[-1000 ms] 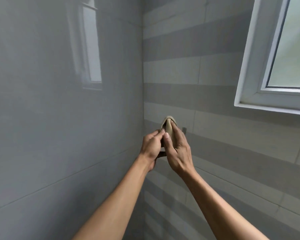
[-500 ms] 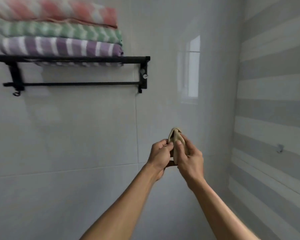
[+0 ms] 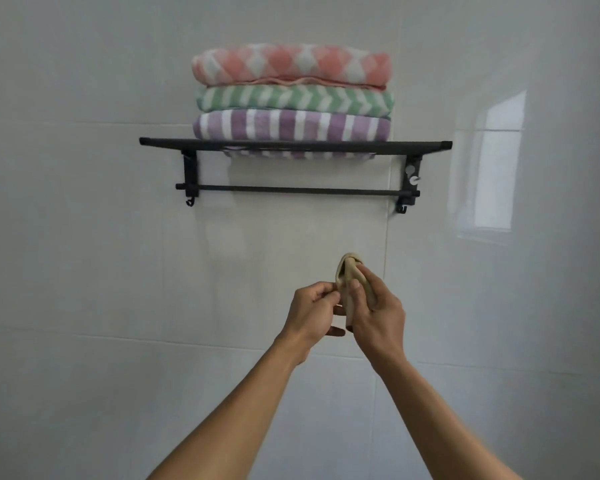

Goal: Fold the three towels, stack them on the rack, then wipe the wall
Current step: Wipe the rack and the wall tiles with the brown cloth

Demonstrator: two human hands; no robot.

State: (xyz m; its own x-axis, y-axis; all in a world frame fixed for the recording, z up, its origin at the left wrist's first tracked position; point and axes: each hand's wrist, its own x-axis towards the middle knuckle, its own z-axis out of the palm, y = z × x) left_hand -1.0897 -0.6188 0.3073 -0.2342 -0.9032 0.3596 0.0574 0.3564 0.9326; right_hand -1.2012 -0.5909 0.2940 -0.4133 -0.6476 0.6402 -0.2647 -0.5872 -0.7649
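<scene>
In front of the white tiled wall (image 3: 101, 271), below the black rack (image 3: 295, 145) stacked with pink towel (image 3: 291, 65), green towel (image 3: 293, 98) and purple towel (image 3: 291, 126), my right hand (image 3: 378, 313) grips a folded tan cloth (image 3: 347, 282) while my left hand (image 3: 310, 313) pinches its edge.
</scene>
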